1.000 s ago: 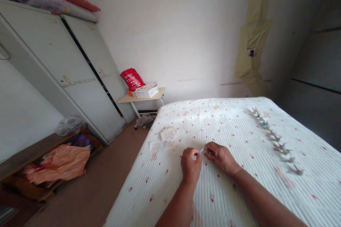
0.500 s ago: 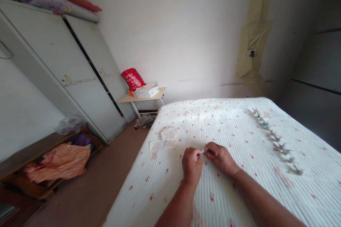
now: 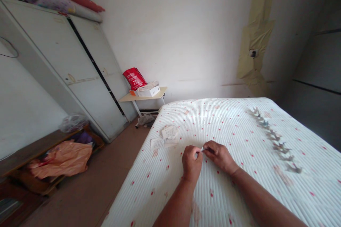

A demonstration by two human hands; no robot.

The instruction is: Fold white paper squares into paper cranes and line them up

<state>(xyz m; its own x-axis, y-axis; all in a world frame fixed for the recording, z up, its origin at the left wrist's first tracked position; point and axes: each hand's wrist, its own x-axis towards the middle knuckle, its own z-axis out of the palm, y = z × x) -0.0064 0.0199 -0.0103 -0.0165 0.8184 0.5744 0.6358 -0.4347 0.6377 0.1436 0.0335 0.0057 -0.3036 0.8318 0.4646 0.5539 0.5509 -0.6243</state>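
Over the middle of the bed point(image 3: 170, 184), my left hand point(image 3: 192, 161) and my right hand point(image 3: 220, 156) meet, both with fingers pinched closed. Between their fingertips sits a small folded piece of paper point(image 3: 202, 149), pale and mostly covered by the fingers. Left of my left hand lie several printed paper pieces point(image 3: 169, 133) on the quilted cover. To the right of my right hand, small folded paper figures point(image 3: 274, 135) stand in a slanting row; they look like birds, though they are blurred.
Behind the bed's left corner a small table point(image 3: 163, 92) carries a red bag point(image 3: 134, 78) and a white box point(image 3: 149, 92). At left stand a grey cabinet point(image 3: 87, 88) with rolled mats point(image 3: 61, 3) on top, and a low wooden bench point(image 3: 16, 156) with an orange plastic bag point(image 3: 64, 158).
The view has shifted slightly. Both hands keep their pinch on the folded paper, with hardly any movement of the fingers.
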